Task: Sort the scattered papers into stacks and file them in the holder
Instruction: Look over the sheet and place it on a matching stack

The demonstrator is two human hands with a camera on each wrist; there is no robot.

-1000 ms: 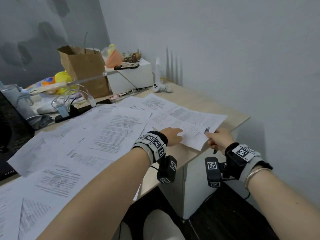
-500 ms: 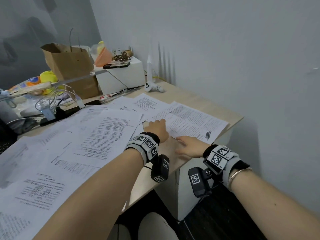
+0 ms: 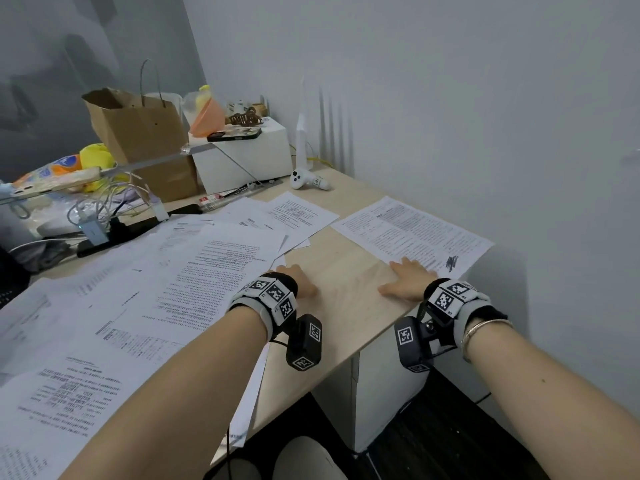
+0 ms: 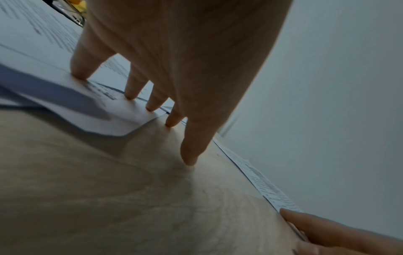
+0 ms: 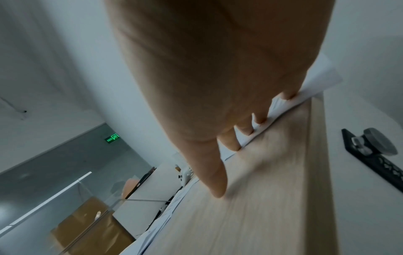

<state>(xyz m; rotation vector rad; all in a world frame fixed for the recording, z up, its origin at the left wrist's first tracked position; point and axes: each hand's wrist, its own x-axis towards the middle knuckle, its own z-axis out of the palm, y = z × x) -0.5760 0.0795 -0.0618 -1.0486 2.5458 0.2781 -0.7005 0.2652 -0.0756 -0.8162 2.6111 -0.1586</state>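
Several printed sheets lie scattered in an overlapping pile (image 3: 194,271) across the left of the wooden desk (image 3: 346,271). My left hand (image 3: 299,280) lies flat at the pile's right edge. Its straight fingertips (image 4: 152,107) press on a sheet's corner (image 4: 122,110), with the thumb on bare wood. One printed sheet (image 3: 412,233) lies apart near the desk's right corner. My right hand (image 3: 403,277) rests flat on its near edge, fingers (image 5: 246,127) straight on the paper (image 5: 318,81), thumb on the wood. No holder is clearly recognisable in view.
At the back stand a brown paper bag (image 3: 138,133), a white box (image 3: 242,157) with a phone on top, and a thin white upright piece (image 3: 303,133). A white controller (image 3: 306,180) and tangled cables (image 3: 104,209) lie nearby. The desk ends just right of the sheet.
The right hand let go of the sheet's corner and now lies flat on its near edge. The sheet has slid right, away from the pile. The left hand drew back to the pile's edge.
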